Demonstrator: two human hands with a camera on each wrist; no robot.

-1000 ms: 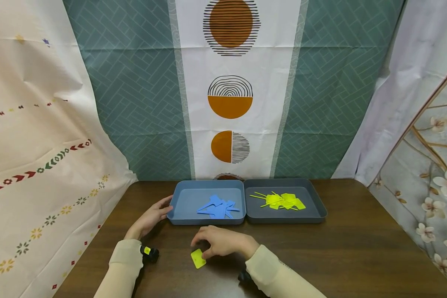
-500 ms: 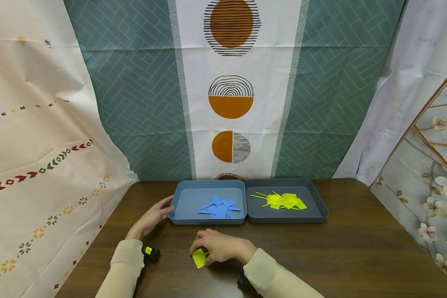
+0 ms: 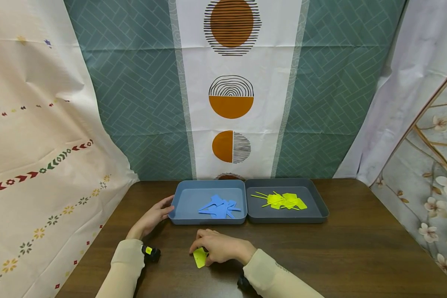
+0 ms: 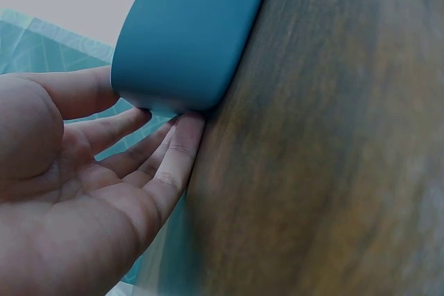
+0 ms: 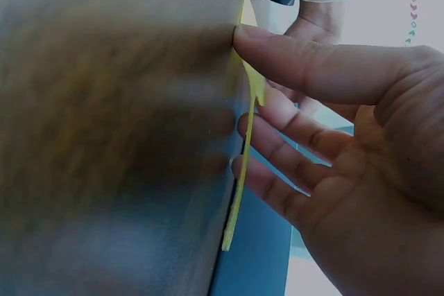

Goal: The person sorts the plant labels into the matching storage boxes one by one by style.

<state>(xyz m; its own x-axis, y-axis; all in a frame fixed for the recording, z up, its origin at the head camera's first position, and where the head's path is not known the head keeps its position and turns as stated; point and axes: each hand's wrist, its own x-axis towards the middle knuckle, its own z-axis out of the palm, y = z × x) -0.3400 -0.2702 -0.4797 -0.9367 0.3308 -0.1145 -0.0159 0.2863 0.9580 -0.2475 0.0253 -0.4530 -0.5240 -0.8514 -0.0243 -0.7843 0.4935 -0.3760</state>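
In the head view my right hand (image 3: 221,246) is low over the table in front of the trays. Its thumb and fingers pinch a flat yellow tag (image 3: 199,258) with a square head and a thin stem. The right wrist view shows the yellow tag (image 5: 244,140) edge-on, thumb at its head, the stem running down past the fingertips. My left hand (image 3: 152,217) rests against the left end of the blue tray (image 3: 186,203). Its fingers, fairly straight in the left wrist view, touch the wall of this tray (image 4: 187,39).
Several blue flat pieces (image 3: 219,207) lie in the blue tray. A dark grey tray (image 3: 313,211) adjoins it on the right, holding several yellow tags (image 3: 281,200). Both stand at the back of the brown wooden table (image 3: 357,248), before a hanging patterned cloth (image 3: 138,103).
My right hand's fingers have closed in on the yellow tag and now pinch it; its head has tilted a little. The left hand and both trays have stayed put.
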